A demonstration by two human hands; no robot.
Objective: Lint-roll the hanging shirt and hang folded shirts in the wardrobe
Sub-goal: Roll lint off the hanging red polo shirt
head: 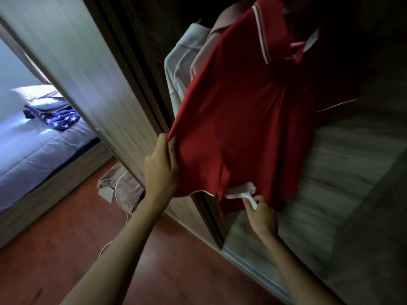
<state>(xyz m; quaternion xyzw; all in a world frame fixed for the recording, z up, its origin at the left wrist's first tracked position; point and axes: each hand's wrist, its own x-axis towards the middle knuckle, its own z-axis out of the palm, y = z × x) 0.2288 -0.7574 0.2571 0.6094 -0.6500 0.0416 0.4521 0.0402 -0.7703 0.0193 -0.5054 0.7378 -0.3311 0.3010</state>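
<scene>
The right hand (262, 213) pinches the white lint roller (241, 191) by its handle; the roller head lies crosswise just beyond the fingertips, against the red shirt (244, 119) at its hem. The left hand (161, 166) clamps the hem's left corner between thumb and fingers. The shirt's long axis runs from the fingers up to the pink hanger (297, 44) in the wardrobe (352, 150).

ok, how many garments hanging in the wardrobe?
3 visible: red shirt in front, pink garment behind it, pale grey-white garment furthest left. More may hide in the dark behind.
</scene>
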